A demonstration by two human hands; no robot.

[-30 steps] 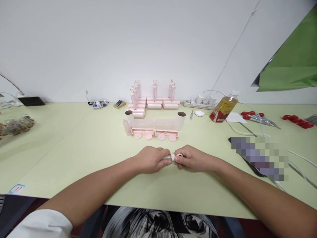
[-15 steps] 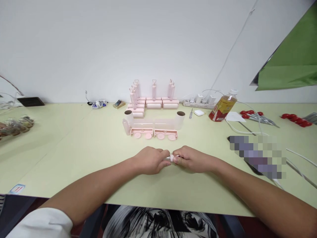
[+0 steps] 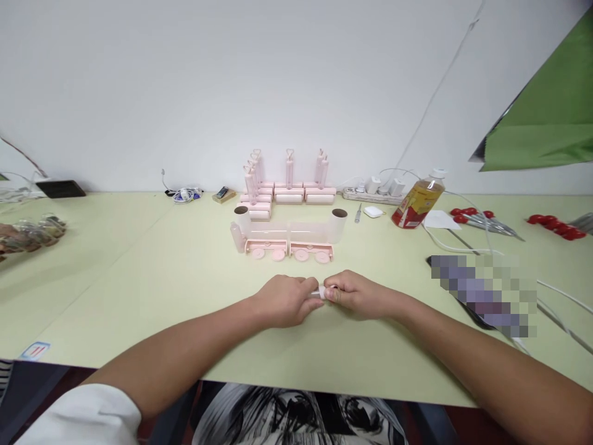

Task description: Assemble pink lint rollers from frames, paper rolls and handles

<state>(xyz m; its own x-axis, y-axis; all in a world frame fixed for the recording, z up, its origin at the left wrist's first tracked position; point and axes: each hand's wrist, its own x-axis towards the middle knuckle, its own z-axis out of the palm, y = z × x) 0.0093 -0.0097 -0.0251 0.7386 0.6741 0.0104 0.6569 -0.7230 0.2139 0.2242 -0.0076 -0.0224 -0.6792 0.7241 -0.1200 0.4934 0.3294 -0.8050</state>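
Note:
Both hands rest together on the pale green table, a little in front of me. My left hand is closed around a small pale pink part, most of it hidden in the fist. My right hand pinches the other end of that same part with thumb and fingers. Just beyond the hands lie two pink lint roller trays with clear covers and paper rolls at their ends.
Finished pink lint rollers stand in rows by the wall. To the right are a power strip, a yellow bottle, red-handled tools, white cables and a blurred dark item. Small bagged items lie at far left.
My right hand's fingers have closed tighter over the pink part's end, hiding the ring seen earlier. Both hands stay in the same spot.

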